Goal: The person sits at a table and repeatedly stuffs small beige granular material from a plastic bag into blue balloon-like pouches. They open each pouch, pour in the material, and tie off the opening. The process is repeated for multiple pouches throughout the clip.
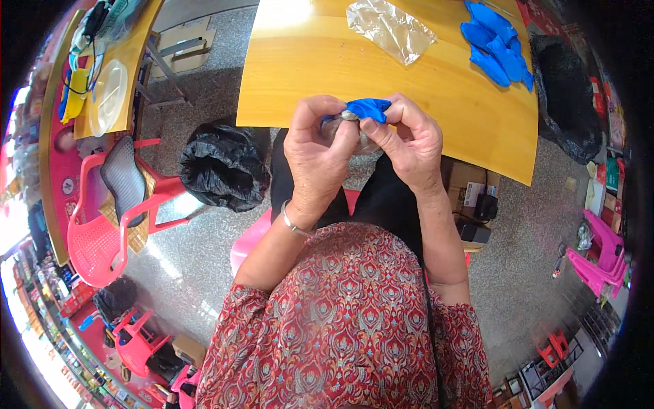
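Note:
In front of me, over the table's near edge, both hands meet at a small crumpled blue piece (pixel 368 109) of thin, slightly glossy material; I cannot tell if it is foil, cloth or paper. My left hand (pixel 320 136) pinches its left end, where a small pale grey lump (pixel 349 115) shows by the thumb tip. On the other side, my right hand (pixel 407 143) grips the blue piece between thumb and fingers. Below and behind the fingers hangs a clear or greyish rounded thing (pixel 364 142), mostly hidden by the hands.
On the yellow wooden table (pixel 306 75) lie a clear plastic bag (pixel 390 28) and a pile of crumpled blue pieces (pixel 496 44). A bin with a black liner (pixel 225 165) stands left of my knees, beside a pink chair (pixel 102 238). Cardboard boxes (pixel 470 180) sit under the table's right side.

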The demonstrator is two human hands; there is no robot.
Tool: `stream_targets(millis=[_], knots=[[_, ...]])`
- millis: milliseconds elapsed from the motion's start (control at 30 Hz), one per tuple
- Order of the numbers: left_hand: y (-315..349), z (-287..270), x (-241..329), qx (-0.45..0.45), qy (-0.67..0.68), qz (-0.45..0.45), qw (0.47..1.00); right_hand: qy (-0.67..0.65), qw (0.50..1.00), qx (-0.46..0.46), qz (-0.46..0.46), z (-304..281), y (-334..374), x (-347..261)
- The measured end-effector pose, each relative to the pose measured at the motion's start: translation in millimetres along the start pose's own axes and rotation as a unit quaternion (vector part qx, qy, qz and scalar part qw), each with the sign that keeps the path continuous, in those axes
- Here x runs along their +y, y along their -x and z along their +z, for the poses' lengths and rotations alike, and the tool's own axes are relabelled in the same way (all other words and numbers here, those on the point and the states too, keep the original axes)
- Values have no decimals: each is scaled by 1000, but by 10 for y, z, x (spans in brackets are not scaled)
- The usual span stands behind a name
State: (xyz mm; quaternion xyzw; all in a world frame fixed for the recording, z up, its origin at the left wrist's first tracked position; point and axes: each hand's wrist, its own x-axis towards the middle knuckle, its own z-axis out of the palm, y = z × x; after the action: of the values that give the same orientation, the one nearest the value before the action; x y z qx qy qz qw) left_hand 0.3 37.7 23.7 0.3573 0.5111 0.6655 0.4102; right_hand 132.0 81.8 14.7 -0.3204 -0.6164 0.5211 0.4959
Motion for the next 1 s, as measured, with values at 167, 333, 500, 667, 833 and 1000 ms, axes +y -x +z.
stream_targets(millis=[167,333,500,667,833,1000], knots=[[26,-20,70,-32,29,-3,999,-7,999,23,-26,21,3,-56],[-15,-48,-38,-13,-98,96,990,166,969,-7,-183,20,-32,-189],[-29,-54,-90,-35,-229,153,961,108,984,18,-141,3,-6,-107],[-39,81,43,-10,-97,11,995,1,998,19,-58,-88,-43,-12],[-10,80,-70,23,-54,82,995,-177,982,33,59,14,65,29],[-11,6,-243,6,-113,88,990,-279,950,17,143,57,130,167]])
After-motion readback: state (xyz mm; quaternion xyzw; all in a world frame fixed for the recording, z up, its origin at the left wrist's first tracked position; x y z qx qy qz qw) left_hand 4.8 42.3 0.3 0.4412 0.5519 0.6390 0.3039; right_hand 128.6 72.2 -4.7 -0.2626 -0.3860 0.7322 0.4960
